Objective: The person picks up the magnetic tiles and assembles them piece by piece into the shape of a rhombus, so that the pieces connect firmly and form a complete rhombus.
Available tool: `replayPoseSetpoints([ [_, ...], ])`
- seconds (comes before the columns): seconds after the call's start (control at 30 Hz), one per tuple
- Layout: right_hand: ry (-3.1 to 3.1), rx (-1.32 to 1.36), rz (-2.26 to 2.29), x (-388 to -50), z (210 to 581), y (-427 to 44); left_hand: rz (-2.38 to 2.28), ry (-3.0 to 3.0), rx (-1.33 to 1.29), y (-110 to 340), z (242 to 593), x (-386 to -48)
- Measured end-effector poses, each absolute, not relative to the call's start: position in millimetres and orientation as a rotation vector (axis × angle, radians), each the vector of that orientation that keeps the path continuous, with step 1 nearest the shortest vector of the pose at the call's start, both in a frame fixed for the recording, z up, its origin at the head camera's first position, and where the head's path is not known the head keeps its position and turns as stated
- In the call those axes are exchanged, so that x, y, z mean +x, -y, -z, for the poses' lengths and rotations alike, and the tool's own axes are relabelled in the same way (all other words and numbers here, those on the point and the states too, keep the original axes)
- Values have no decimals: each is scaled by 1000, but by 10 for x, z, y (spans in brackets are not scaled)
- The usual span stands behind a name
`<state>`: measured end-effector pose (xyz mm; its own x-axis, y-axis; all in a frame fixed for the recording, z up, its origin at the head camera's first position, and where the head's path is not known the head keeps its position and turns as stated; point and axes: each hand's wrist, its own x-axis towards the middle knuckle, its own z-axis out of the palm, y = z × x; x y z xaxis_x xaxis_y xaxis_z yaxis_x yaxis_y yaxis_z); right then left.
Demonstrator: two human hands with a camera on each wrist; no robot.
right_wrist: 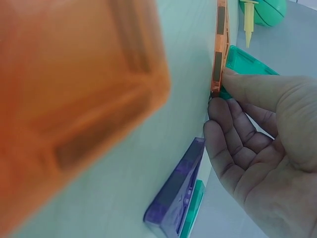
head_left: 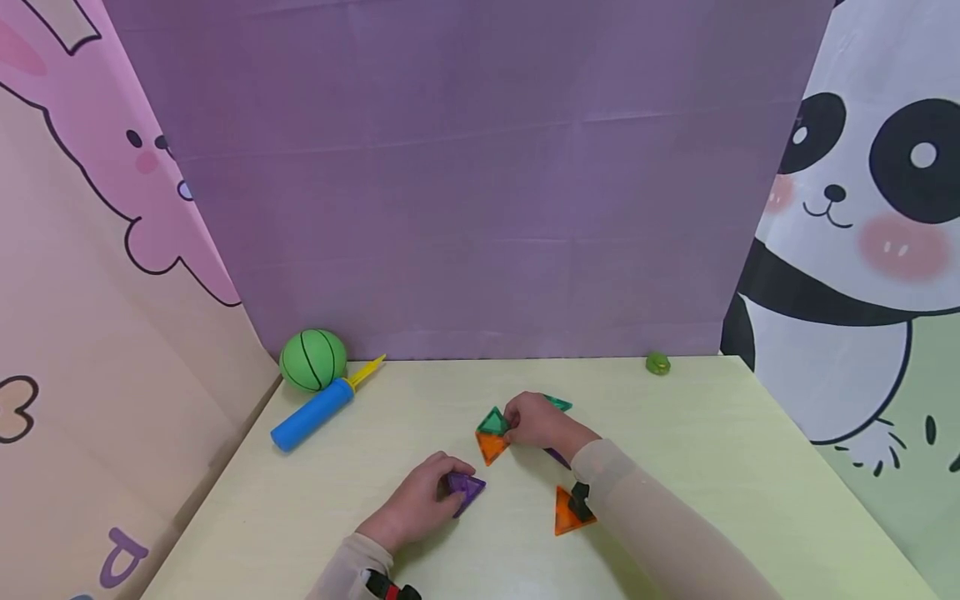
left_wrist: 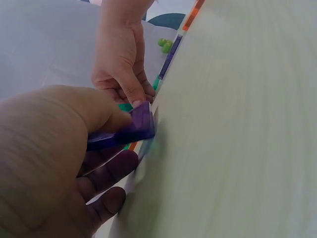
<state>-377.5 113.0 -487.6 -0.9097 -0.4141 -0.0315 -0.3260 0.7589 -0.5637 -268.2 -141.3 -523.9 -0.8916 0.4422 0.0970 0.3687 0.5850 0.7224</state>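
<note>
My left hand [head_left: 423,500] pinches a purple triangular magnetic tile [head_left: 468,490] between thumb and fingers, just above the table. Farther along, my right hand [head_left: 543,423] pinches the corner where a green triangular tile [head_left: 492,422] and an orange triangular tile [head_left: 491,447] meet edge to edge. In the right wrist view the thumb lies against the corner of the orange tile [right_wrist: 219,47] and green tile [right_wrist: 247,62]. Behind the right hand, another green tile [head_left: 558,403] and a purple tile [head_left: 557,457] show in part.
A second orange triangle [head_left: 570,515] lies under the right wrist, partly hidden by the black wrist camera [head_left: 580,502]. At the back left are a green ball [head_left: 313,360] and a blue pump [head_left: 313,414] with a yellow nozzle. A small green object [head_left: 657,363] sits at the back right edge.
</note>
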Motion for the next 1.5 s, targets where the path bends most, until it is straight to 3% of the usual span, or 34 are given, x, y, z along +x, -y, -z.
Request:
replayPoseSetpoints([
  [1.5, -2806, -655, 770, -3780, 4862, -1098, -1337, -2792, 644, 1432, 5223, -2732],
])
